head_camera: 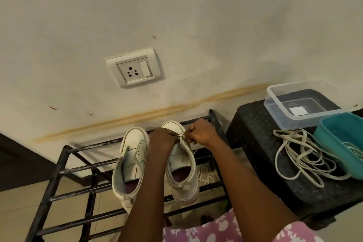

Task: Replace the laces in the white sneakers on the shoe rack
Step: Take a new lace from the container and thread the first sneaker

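Fingers of both hands meet over the eyelet row of one white sneaker, which stands toe to the wall on the top bars of the shoe rack. My left hand curls over the upper by the tongue, knuckles bent, gripping the smooth, slightly scuffed leather. My right hand has thumb and forefinger pressed together, pinching a thin pale lace right at the eyelets, the other fingers tucked in. The shoe's collar gapes round, showing a dark reddish insole.

Just to the left, almost touching my left wrist, the other sneaker lies on the same bars, its flat tongue loose and its small punched eyelets bare. The rack is black metal tube, chipped and streaked pale. Loops of light cord show below the bars beside the shoe I hold; whether they join the lace in my fingers I cannot tell.

To the right stands a black plastic stool with a woven, speckled surface. On it a tangle of flat, greyish-white laces sprawls in loose loops, touching a teal tub with rounded corners. Behind sits a clear rectangular container.
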Demonstrator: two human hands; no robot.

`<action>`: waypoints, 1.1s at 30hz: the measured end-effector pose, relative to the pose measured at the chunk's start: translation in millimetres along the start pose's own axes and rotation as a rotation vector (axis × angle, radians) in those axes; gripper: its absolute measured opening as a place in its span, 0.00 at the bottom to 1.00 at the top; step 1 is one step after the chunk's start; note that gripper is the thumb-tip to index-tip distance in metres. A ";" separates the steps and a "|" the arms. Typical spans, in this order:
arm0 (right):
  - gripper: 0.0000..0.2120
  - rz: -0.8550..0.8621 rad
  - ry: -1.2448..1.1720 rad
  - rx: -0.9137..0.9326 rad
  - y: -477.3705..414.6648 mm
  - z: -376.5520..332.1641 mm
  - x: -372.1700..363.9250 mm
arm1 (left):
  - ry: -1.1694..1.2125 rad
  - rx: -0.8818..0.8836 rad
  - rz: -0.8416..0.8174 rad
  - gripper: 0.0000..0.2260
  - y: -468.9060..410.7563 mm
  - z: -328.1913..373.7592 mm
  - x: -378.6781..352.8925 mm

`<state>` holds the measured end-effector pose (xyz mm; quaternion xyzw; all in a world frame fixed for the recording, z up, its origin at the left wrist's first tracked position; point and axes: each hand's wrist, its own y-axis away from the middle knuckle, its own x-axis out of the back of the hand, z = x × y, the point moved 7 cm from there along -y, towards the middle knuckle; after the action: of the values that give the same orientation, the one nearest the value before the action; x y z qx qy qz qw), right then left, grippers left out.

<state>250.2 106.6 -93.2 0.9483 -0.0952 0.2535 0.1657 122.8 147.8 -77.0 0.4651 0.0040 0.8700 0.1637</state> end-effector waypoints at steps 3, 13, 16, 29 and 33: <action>0.07 0.055 0.148 0.039 -1.6 -0.1 3.2 | 0.056 0.002 0.016 0.09 -0.4 -1.3 -0.4; 0.10 0.132 0.325 0.132 -4.9 -10.4 0.7 | 0.023 -0.007 -0.024 0.10 -7.4 -3.8 -0.2; 0.11 0.100 0.454 0.182 -5.0 -17.2 -4.8 | 0.023 -0.025 -0.025 0.10 -7.6 -3.4 -0.8; 0.12 0.043 0.616 0.237 -4.2 -24.4 -19.1 | 0.132 -0.024 -0.006 0.09 -8.1 -7.8 -2.0; 0.12 0.088 0.576 0.212 -3.2 -22.3 -13.8 | 0.112 -0.057 -0.018 0.09 -6.1 -4.0 -1.1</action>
<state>229.2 118.9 -82.9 0.8444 -0.0585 0.5272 0.0750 121.8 153.8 -81.1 0.4109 -0.0075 0.8928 0.1844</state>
